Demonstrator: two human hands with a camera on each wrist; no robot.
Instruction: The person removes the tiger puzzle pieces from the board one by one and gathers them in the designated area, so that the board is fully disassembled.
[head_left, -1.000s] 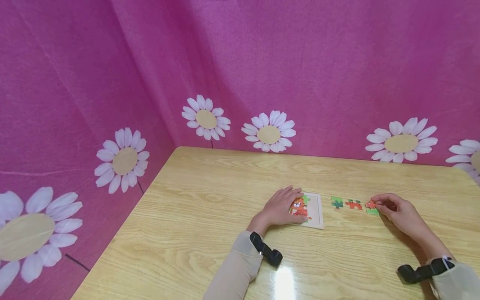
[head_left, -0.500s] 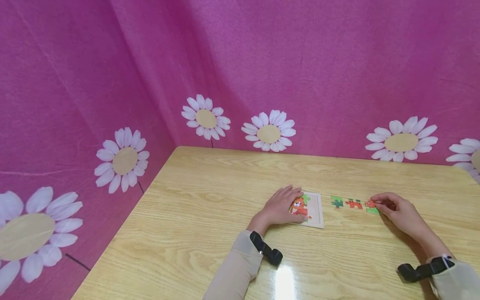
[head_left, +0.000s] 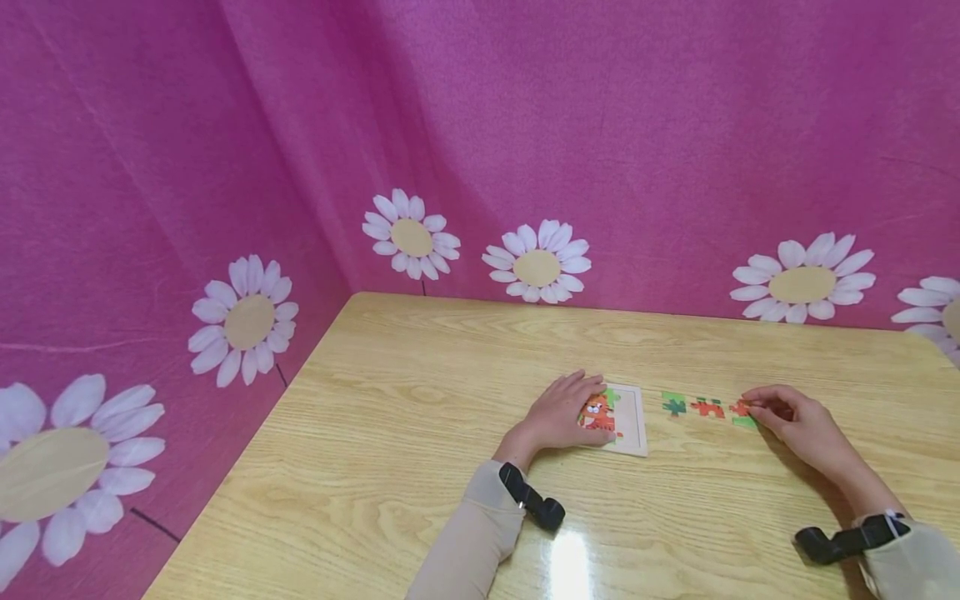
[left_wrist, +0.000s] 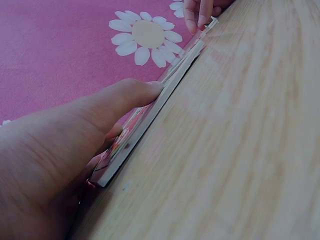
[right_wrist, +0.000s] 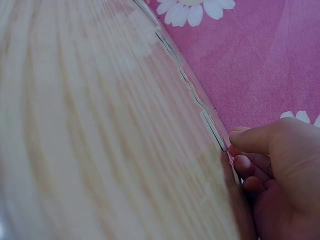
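A flat puzzle board (head_left: 632, 421) with a pale frame lies on the table, its left part filled with an orange cartoon animal picture. My left hand (head_left: 557, 415) rests across that left part, thumb along the near edge and fingers over the far side. The left wrist view shows the thumb (left_wrist: 132, 93) lying on the board's rim. To the right, my right hand (head_left: 801, 427) pinches a red-and-green puzzle piece (head_left: 742, 421) at its right end, flat at table level. A green piece (head_left: 673, 405) and a red piece (head_left: 707, 408) lie between board and right hand.
The wooden table (head_left: 420, 400) reaches back to a pink curtain (head_left: 637, 150) printed with white flowers. In the right wrist view, the loose pieces lie in a row along the tabletop. A black strap sits on each wrist.
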